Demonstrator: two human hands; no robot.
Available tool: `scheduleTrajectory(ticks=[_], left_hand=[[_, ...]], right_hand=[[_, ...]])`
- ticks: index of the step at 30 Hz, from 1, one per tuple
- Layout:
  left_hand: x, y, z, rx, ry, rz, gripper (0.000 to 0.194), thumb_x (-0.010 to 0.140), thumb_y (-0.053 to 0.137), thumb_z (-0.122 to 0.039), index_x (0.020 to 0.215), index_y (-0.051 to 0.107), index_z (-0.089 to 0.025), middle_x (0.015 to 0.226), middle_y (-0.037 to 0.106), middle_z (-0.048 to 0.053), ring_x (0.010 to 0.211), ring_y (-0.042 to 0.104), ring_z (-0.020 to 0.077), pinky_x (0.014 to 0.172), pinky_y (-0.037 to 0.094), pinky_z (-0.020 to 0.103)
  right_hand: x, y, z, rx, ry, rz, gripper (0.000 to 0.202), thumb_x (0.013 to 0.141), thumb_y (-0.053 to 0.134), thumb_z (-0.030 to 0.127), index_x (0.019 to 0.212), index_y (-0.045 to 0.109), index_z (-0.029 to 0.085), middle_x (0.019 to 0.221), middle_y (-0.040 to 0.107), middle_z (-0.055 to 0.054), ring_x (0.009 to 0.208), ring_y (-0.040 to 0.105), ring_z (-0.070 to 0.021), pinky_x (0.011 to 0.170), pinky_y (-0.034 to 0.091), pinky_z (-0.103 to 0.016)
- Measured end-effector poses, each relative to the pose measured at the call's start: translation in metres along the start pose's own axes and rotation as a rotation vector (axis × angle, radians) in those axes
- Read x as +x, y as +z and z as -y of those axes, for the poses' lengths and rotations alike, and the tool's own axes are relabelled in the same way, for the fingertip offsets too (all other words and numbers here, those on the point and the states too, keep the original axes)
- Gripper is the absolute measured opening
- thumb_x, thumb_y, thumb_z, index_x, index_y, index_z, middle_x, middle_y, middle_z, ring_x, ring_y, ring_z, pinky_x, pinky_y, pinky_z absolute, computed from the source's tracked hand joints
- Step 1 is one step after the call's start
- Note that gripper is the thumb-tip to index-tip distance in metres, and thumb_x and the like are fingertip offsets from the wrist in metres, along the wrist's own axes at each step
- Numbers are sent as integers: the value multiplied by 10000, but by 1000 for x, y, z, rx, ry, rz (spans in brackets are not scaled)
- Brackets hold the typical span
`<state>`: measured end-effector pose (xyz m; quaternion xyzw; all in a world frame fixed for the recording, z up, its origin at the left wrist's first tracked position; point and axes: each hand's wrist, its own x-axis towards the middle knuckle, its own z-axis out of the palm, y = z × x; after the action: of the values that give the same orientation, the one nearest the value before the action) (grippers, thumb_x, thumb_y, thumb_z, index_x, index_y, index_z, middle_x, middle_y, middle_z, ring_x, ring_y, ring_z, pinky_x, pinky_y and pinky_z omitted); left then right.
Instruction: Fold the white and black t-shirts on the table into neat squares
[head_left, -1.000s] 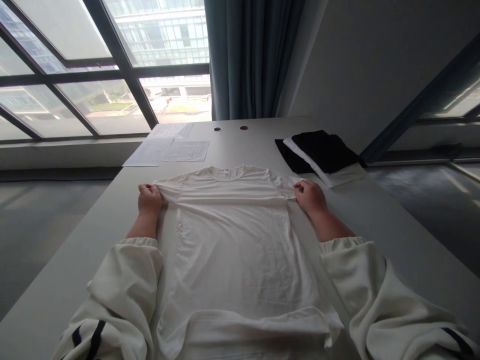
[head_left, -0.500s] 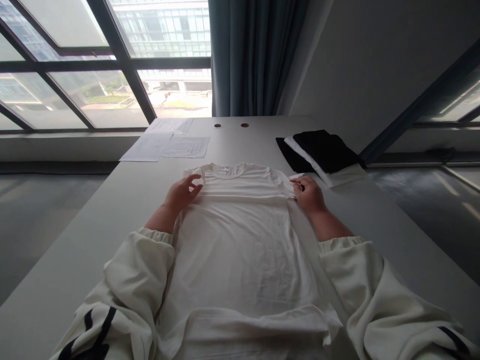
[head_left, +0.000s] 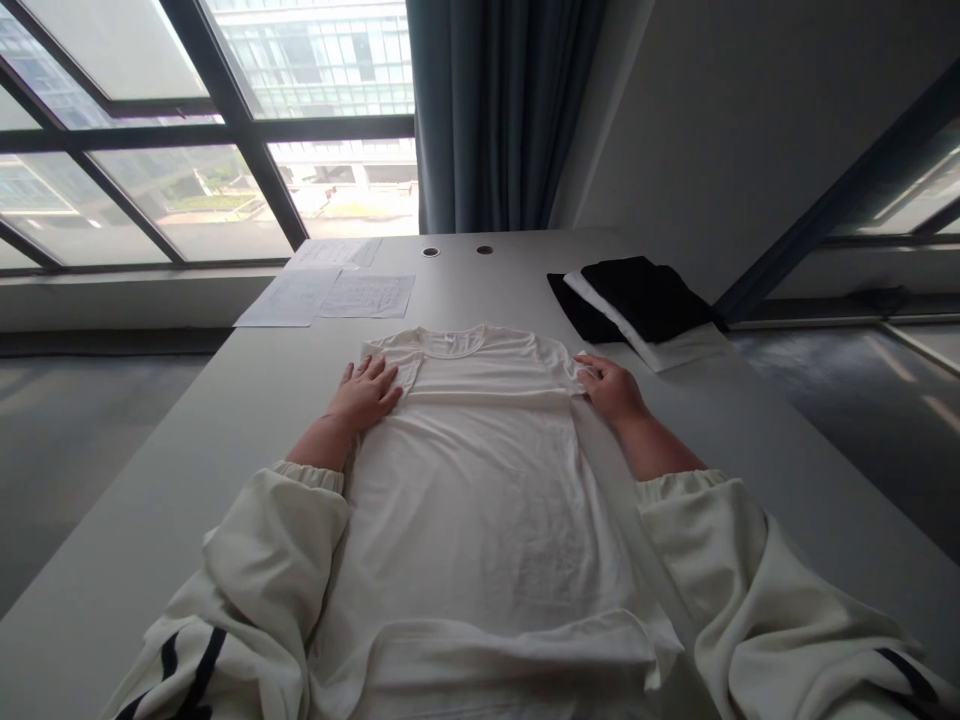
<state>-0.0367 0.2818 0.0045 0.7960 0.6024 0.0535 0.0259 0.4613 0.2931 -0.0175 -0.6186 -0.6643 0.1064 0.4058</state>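
A white T-shirt [head_left: 465,500] lies spread on the table, its neckline at the far end and its lower edge folded over near me. My left hand [head_left: 365,395] rests flat with fingers spread on the shirt's left shoulder, beside the left sleeve, which is folded inward. At the right shoulder, my right hand [head_left: 613,388] pinches the edge of the right sleeve between thumb and fingers. A crease runs across the chest between both hands.
Folded black and white clothes [head_left: 645,300] lie at the table's back right. Printed papers [head_left: 367,295] are at the back left. Two round cable holes [head_left: 430,252] sit near the far edge of the table [head_left: 172,480]. Behind are windows and a blue-grey curtain [head_left: 495,120].
My left hand has come down from a loosely curled pose to lie flat, fingers spread, on the shirt. My right hand stays at the right sleeve. The view has shifted slightly.
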Motion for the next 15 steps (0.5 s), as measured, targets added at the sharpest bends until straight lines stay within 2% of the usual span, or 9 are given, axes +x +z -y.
scheduleTrajectory(ticks=[3, 6, 8, 10, 11, 13, 15], left_hand=[[-7, -7, 0, -60, 161, -92, 484, 1003, 560, -488, 1422, 655, -264, 1626, 523, 102, 1506, 466, 328, 1252, 349, 533], [-15, -13, -1, -136, 241, -112, 343, 937, 635, -475, 1165, 737, -241, 1365, 683, 108, 1153, 685, 268, 1056, 518, 416], [-19, -15, -4, -173, 212, -77, 246, 934, 610, -427, 1031, 722, -230, 1158, 725, 86, 934, 701, 226, 909, 553, 366], [-20, -14, -7, -199, 154, -43, 204, 938, 575, -377, 1015, 697, -233, 999, 727, 58, 823, 679, 213, 812, 550, 342], [-19, -13, -9, -201, 139, -42, 206, 932, 568, -356, 1042, 692, -234, 964, 726, 52, 830, 679, 221, 812, 548, 343], [-17, -9, -12, -179, 146, -86, 265, 914, 575, -332, 1129, 691, -228, 1026, 735, 74, 946, 690, 254, 894, 546, 371], [-15, -6, -12, -135, 157, -166, 325, 904, 589, -337, 1187, 691, -215, 1188, 720, 118, 1099, 674, 296, 996, 522, 421]], right_hand=[[1, 0, -2, -15, 16, -20, 402, 856, 620, 302, 1195, 806, 191, 1274, 777, -114, 1228, 699, -309, 1139, 519, -478], [2, -4, -2, -11, 30, -145, 460, 837, 604, 284, 1245, 784, 172, 1258, 776, -126, 1122, 726, -300, 1071, 569, -474], [3, -7, 2, 6, 17, -215, 507, 843, 591, 277, 1309, 752, 158, 1277, 761, -140, 1053, 735, -293, 1005, 606, -472], [4, -10, 12, 2, -53, -252, 537, 865, 577, 261, 1375, 712, 162, 1342, 727, -149, 1112, 722, -300, 1015, 605, -475], [4, -10, 18, -10, -104, -259, 546, 878, 567, 246, 1404, 692, 168, 1379, 706, -151, 1183, 701, -307, 1049, 589, -478], [1, -9, 35, -46, -218, -216, 569, 903, 546, 206, 1462, 650, 179, 1428, 677, -150, 1308, 643, -316, 1125, 544, -487], [-4, -3, 54, -68, -352, -66, 596, 922, 535, 175, 1514, 609, 196, 1443, 674, -135, 1337, 626, -313, 1167, 514, -491]])
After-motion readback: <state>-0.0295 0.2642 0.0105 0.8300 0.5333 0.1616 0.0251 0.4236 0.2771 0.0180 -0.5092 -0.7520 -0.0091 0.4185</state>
